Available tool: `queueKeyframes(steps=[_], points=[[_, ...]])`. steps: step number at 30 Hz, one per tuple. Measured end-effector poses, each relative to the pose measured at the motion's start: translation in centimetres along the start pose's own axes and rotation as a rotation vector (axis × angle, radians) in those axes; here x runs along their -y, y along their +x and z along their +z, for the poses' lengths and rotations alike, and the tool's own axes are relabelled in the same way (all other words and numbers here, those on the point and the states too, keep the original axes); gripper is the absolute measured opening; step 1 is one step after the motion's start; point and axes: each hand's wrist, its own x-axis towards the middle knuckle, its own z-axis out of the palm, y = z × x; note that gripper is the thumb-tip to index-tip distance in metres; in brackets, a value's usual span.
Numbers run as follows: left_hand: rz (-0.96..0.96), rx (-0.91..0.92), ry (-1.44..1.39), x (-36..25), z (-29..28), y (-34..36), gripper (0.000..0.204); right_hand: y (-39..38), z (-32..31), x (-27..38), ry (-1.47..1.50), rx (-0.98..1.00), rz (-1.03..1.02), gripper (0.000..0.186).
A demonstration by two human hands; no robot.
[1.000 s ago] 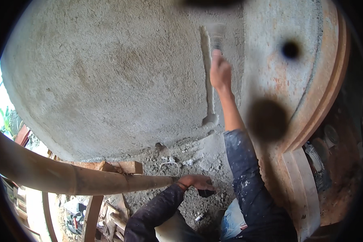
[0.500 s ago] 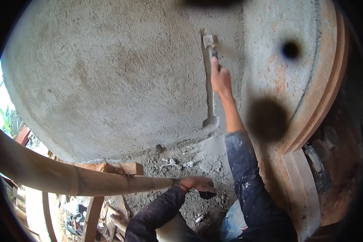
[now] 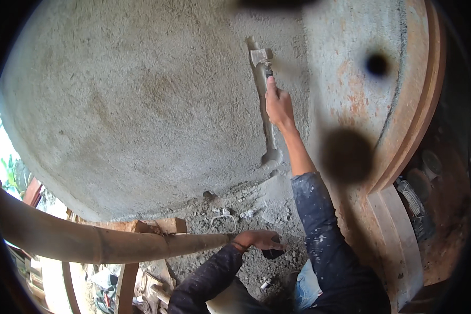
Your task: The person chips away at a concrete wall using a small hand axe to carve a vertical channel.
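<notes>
Tool (image 3: 259, 56), upper centre, is clamped in my right hand (image 3: 279, 109) over a groove (image 3: 260, 91); my left hand (image 3: 259, 239), lower centre, covers a dark object (image 3: 273, 254), grip unclear. A pole (image 3: 141, 247) bars lower left.

Wall (image 3: 141, 104) grey, rough-grained, brownish blotches. Tool (image 3: 259, 56): pale grey up top, black handle (image 3: 269, 73). Right sleeve (image 3: 322, 220) navy, speckled white. Panel (image 3: 350, 89) whitish grey, rusty orange patches; rim (image 3: 428, 83) reddish-brown. Bamboo pole (image 3: 136, 247) tan. Rubble (image 3: 246, 275) grey. Cloth (image 3: 307, 288) light blue. Chunk (image 3: 273, 254) under left hand (image 3: 261, 239): probably black, shadowed.
</notes>
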Motion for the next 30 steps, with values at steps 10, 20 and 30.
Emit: queueKeyframes(steps=[10, 20, 30], points=[[-0.084, 0.036, 0.095, -0.1, -0.2, 1.0, 0.087, 0.3, 0.9, -0.4, 0.215, -0.411, -0.569, 0.059], [-0.007, 0.027, 0.022, -0.1, -0.6, 0.9, 0.087, -0.7, -2.0, 4.7, 0.752, -0.220, -0.423, 0.059], [-0.039, -0.029, -0.010, 0.5, -0.1, 0.5, 0.080, -2.2, 0.4, 3.1, 0.204, -0.125, -0.285, 0.052]])
